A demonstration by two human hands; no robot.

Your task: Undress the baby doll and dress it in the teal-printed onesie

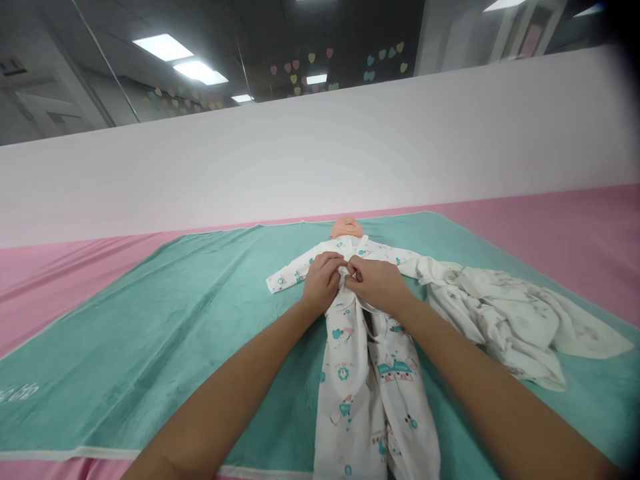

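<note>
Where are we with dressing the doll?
Done: the bald peach vinyl baby doll lies in the white printed sleepsuit, arms sleeved. In hand: the left hand and right hand work at a narrow white fabric tie on the chest. Remaining: the lower front gapes open; a crumpled white blanket lies beside.

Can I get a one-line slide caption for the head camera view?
Left hand and right hand pinch the chest tie of a white printed sleepsuit on a baby doll lying on a teal mat.

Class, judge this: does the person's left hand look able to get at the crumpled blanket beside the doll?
Probably not as things stand. The left hand is gripping the suit at its front, and the right hand and forearm lie between it and the blanket.
</note>
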